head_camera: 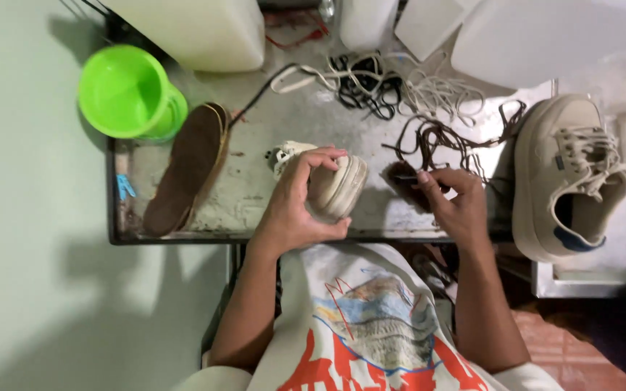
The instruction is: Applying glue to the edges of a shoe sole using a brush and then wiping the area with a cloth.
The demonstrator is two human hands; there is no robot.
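Observation:
My left hand (297, 199) grips a cream sneaker (336, 187) by its toe end, holding it just above the near edge of a worn metal tray (255, 174). My right hand (454, 203) pinches a small dark brush (403, 181) close beside the sneaker's sole. The brush bristles sit just right of the shoe.
A brown insole (186, 168) lies at the tray's left, a green plastic cup (130, 93) behind it. Loose laces, black, white and brown (436, 134), tangle at the back. A second cream sneaker (570, 177) rests to the right. White containers (197, 29) line the far edge.

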